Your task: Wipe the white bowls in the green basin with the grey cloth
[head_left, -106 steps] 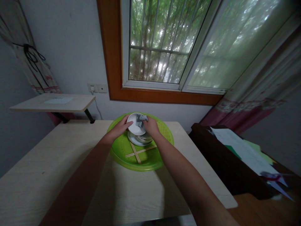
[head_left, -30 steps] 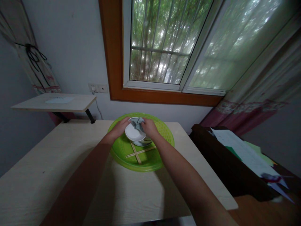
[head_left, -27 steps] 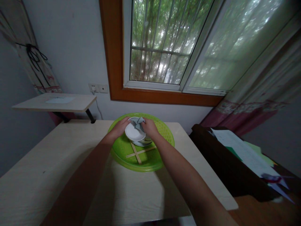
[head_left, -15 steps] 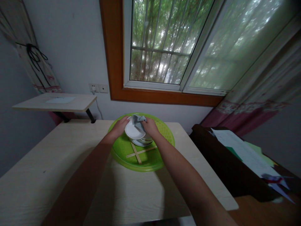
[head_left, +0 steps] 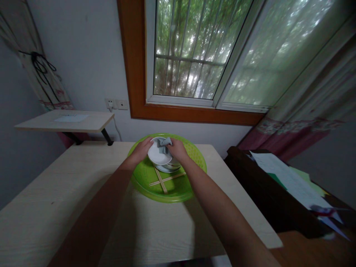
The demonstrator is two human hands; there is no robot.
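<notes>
My left hand (head_left: pixel 142 149) grips the rim of a white bowl (head_left: pixel 157 157), tilted so that its inside faces me. A grey-blue cloth (head_left: pixel 163 144) is bunched in my right hand (head_left: pixel 177 149) and reaches into the bowl. Both hands are over a round green plastic basin (head_left: pixel 144 189). Below the held bowl, more white dishes (head_left: pixel 167 169) are stacked in the basin, partly hidden by it. Crossed pairs of wooden chopsticks (head_left: pixel 162 182) lie in front of the stack, on the basin's floor.
The basin stands on a pale wooden table (head_left: pixel 83 193), near the wall below a window (head_left: pixel 191 48). A small raised shelf (head_left: pixel 66 122) with a paper is at the left. To the right, a dark brown piece of furniture (head_left: pixel 267 193) carries papers (head_left: pixel 286 178).
The cloth has shifted within the bowl, its folded end now lower and further inside. My left hand and the bowl have stayed nearly where they were.
</notes>
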